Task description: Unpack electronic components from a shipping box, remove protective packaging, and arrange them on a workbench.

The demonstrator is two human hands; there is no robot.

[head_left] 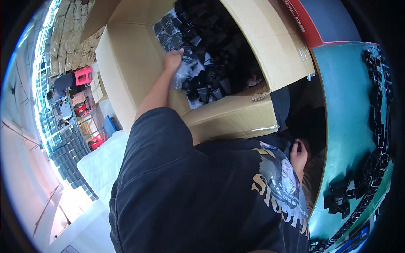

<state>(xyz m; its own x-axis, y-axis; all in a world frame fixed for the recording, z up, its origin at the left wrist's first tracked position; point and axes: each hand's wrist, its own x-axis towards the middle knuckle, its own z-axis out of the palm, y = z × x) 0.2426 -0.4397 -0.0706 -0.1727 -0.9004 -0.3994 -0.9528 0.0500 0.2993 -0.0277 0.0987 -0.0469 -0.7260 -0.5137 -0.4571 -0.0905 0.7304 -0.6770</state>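
Note:
My left hand (173, 61) reaches into a large open cardboard box (130, 63), its fingers closed on crinkled clear plastic wrap (182, 78). Under and beside the wrap lie many small black parts (206, 86), some with flat grey faces. Dark shadow hides the box's far right inside. Lower on the right, beside my body and below the box's edge, is my right hand (299, 155). Its fingers are curled around something small and black, too dark to name.
A green tabletop (346, 105) on the right carries black parts (341, 194) along its far edge. A red and dark box (333, 21) stands at its upper end. Off to the left, a person (63, 84) bends near a pink stool (83, 76), beside stacked brown packages (69, 38).

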